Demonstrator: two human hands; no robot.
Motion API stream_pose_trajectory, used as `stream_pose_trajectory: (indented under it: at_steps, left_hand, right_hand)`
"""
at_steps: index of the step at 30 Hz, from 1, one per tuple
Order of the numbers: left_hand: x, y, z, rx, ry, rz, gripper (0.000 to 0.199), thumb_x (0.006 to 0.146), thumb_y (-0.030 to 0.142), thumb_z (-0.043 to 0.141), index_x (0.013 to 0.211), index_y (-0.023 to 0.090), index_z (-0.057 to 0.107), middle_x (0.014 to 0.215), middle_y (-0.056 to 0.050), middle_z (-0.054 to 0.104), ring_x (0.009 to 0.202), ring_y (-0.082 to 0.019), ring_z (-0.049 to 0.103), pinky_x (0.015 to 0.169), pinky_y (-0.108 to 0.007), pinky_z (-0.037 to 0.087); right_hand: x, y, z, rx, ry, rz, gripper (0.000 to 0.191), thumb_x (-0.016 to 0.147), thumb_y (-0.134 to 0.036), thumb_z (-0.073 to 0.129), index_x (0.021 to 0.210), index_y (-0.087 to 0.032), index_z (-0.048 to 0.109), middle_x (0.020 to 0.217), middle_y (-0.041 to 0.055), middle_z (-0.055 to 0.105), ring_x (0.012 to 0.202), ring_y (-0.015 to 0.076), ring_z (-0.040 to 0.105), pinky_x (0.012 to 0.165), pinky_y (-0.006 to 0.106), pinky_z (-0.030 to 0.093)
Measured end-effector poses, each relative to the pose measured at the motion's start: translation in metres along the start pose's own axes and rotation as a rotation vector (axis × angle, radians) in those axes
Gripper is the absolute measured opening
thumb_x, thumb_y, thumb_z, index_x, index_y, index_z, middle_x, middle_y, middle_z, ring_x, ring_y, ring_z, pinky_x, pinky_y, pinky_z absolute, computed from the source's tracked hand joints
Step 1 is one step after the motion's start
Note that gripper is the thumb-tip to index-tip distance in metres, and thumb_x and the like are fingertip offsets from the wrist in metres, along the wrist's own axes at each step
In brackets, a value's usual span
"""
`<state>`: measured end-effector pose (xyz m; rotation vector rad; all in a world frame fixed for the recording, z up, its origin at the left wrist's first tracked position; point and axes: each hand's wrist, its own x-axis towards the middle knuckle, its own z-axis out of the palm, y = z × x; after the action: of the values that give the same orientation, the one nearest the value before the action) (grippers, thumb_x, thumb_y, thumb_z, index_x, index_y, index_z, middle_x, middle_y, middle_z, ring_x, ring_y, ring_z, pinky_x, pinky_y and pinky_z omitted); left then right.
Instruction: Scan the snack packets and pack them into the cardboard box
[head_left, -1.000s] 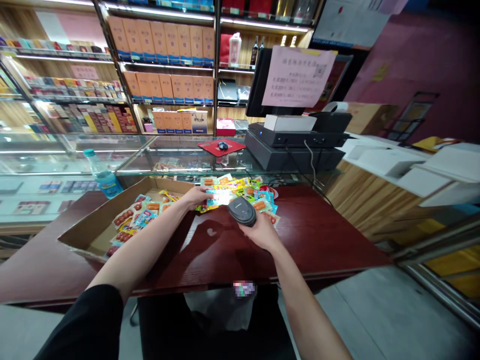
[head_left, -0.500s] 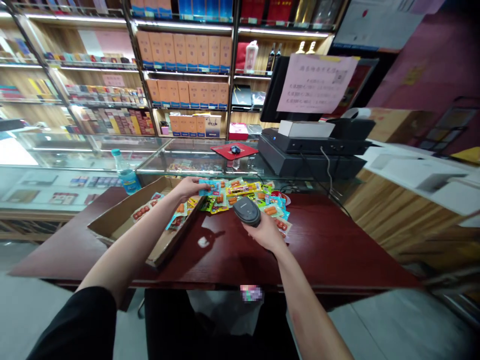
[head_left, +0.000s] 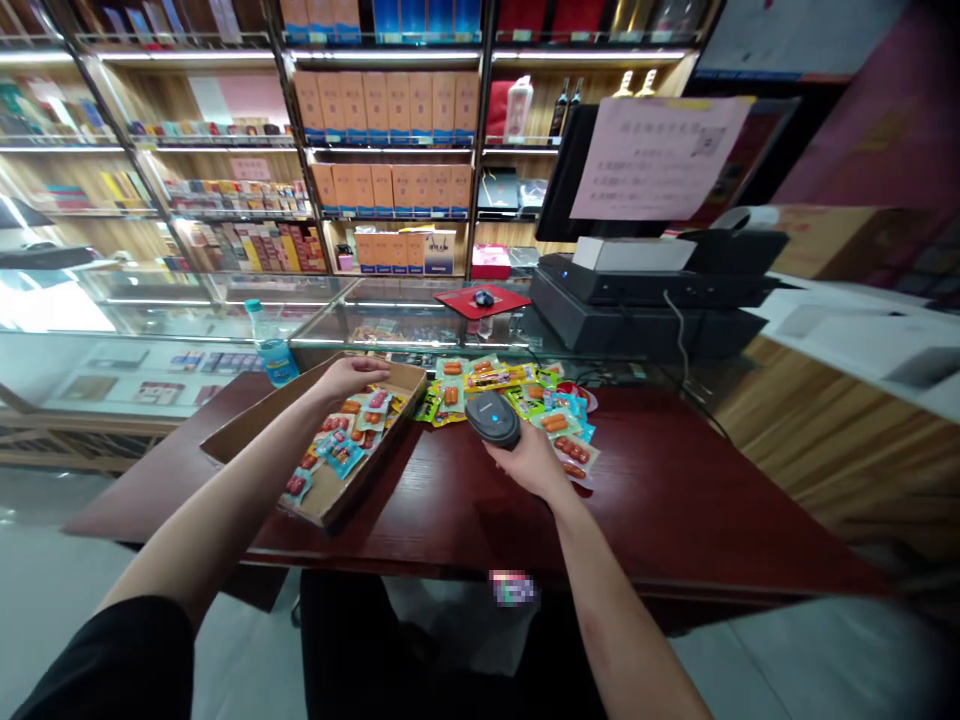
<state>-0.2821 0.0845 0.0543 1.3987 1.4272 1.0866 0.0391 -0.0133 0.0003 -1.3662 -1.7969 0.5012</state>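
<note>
My right hand (head_left: 531,462) is wrapped round the handle of a dark grey barcode scanner (head_left: 493,418), held over the table with a small blue light on its top. My left hand (head_left: 354,376) hovers above the far part of a shallow cardboard box (head_left: 324,508), its fingers loosely stretched and nothing visible in them. Inside the box lie several small snack packets of sausages, among them a blue packet (head_left: 342,452) near the front. Beyond and beside the scanner, a loose pile of sausage packets (head_left: 451,394) spreads over the table, with a yellow packet (head_left: 501,378) on top.
The dark red table (head_left: 450,510) meets a glass display counter (head_left: 330,325). A blue drink bottle (head_left: 274,350) stands behind the box. At right rear are a monitor with a paper sheet (head_left: 660,160) and a black cash drawer (head_left: 637,315). A mouse (head_left: 484,298) rests on a red mat.
My left hand has moved left from the pile to above the box, and the blue packet it held has been let go. The scanner's blue light now shows. The view has shifted slightly.
</note>
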Motion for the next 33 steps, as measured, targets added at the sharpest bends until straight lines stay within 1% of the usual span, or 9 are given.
stream_pose_trajectory:
  at_steps: [4, 8, 14, 17, 19, 22, 25, 29, 33]
  left_hand:
    - [0.009, 0.002, 0.062, 0.043, -0.167, 0.036, 0.040, 0.056, 0.038, 0.083, 0.088, 0.015, 0.075, 0.074, -0.003, 0.070, 0.059, -0.009, 0.055, 0.053, -0.020, 0.040]
    - [0.017, 0.003, 0.127, 0.084, -0.331, 0.077, 0.035, 0.060, 0.034, 0.080, 0.088, 0.014, 0.074, 0.071, -0.002, 0.069, 0.058, -0.010, 0.055, 0.053, -0.020, 0.040]
    - [0.026, 0.002, 0.221, 0.291, -0.521, 0.253, 0.023, 0.068, 0.029, 0.072, 0.086, 0.015, 0.074, 0.073, -0.003, 0.070, 0.064, -0.014, 0.061, 0.060, -0.022, 0.046]
    - [0.024, 0.003, 0.260, 0.465, -0.559, 0.358, 0.029, 0.069, 0.028, 0.070, 0.095, 0.016, 0.074, 0.083, -0.005, 0.071, 0.074, -0.019, 0.064, 0.068, -0.026, 0.049]
    - [0.021, 0.002, 0.281, 0.606, -0.542, 0.488, 0.044, 0.065, 0.029, 0.073, 0.107, 0.016, 0.071, 0.098, -0.009, 0.070, 0.087, -0.024, 0.064, 0.077, -0.029, 0.049]
    - [0.014, 0.001, 0.303, 0.822, -0.535, 0.708, 0.066, 0.062, 0.025, 0.074, 0.126, 0.017, 0.060, 0.118, -0.014, 0.060, 0.108, -0.030, 0.056, 0.091, -0.036, 0.045]
    - [0.006, 0.000, 0.316, 0.982, -0.498, 0.812, 0.065, 0.068, 0.018, 0.067, 0.132, 0.019, 0.054, 0.123, -0.016, 0.053, 0.116, -0.032, 0.049, 0.096, -0.041, 0.042]
    - [0.001, 0.000, 0.320, 1.019, -0.444, 0.826, 0.046, 0.075, 0.014, 0.056, 0.121, 0.016, 0.060, 0.123, -0.017, 0.051, 0.112, -0.030, 0.051, 0.093, -0.040, 0.043]
    - [0.010, 0.000, 0.298, 0.900, -0.474, 0.713, 0.027, 0.078, 0.012, 0.051, 0.096, 0.014, 0.070, 0.097, -0.013, 0.063, 0.088, -0.024, 0.061, 0.080, -0.033, 0.046]
  right_hand:
    - [-0.003, 0.012, -0.020, -0.046, 0.052, 0.054, 0.028, 0.076, -0.037, 0.065, 0.096, -0.018, 0.069, 0.079, 0.0080, 0.074, 0.087, 0.0278, 0.070, 0.070, 0.033, 0.052]
    - [-0.008, 0.029, -0.041, -0.090, 0.124, 0.108, 0.029, 0.073, -0.036, 0.067, 0.098, -0.019, 0.068, 0.089, 0.0096, 0.074, 0.090, 0.0281, 0.070, 0.073, 0.033, 0.052]
    - [-0.019, 0.057, -0.070, -0.083, 0.173, 0.203, 0.030, 0.072, -0.035, 0.068, 0.097, -0.018, 0.069, 0.093, 0.0094, 0.075, 0.088, 0.0263, 0.070, 0.071, 0.030, 0.051]
    - [-0.026, 0.066, -0.086, -0.082, 0.182, 0.235, 0.030, 0.072, -0.036, 0.069, 0.096, -0.018, 0.069, 0.093, 0.0092, 0.075, 0.087, 0.0257, 0.070, 0.069, 0.029, 0.051]
    - [-0.030, 0.070, -0.096, -0.076, 0.198, 0.236, 0.030, 0.073, -0.036, 0.069, 0.096, -0.018, 0.069, 0.093, 0.0092, 0.075, 0.086, 0.0250, 0.070, 0.069, 0.028, 0.051]
    - [-0.034, 0.074, -0.109, -0.083, 0.225, 0.246, 0.028, 0.073, -0.036, 0.068, 0.095, -0.017, 0.070, 0.091, 0.0097, 0.075, 0.084, 0.0248, 0.070, 0.068, 0.028, 0.051]
    - [-0.038, 0.078, -0.118, -0.104, 0.240, 0.266, 0.030, 0.072, -0.035, 0.069, 0.096, -0.017, 0.070, 0.089, 0.0098, 0.075, 0.084, 0.0252, 0.071, 0.067, 0.028, 0.052]
    - [-0.041, 0.082, -0.118, -0.118, 0.244, 0.258, 0.028, 0.073, -0.033, 0.068, 0.096, -0.018, 0.070, 0.091, 0.0096, 0.075, 0.086, 0.0254, 0.070, 0.068, 0.027, 0.051]
    - [-0.041, 0.081, -0.109, -0.111, 0.232, 0.232, 0.025, 0.073, -0.034, 0.068, 0.093, -0.018, 0.069, 0.092, 0.0097, 0.075, 0.087, 0.0256, 0.070, 0.068, 0.027, 0.050]
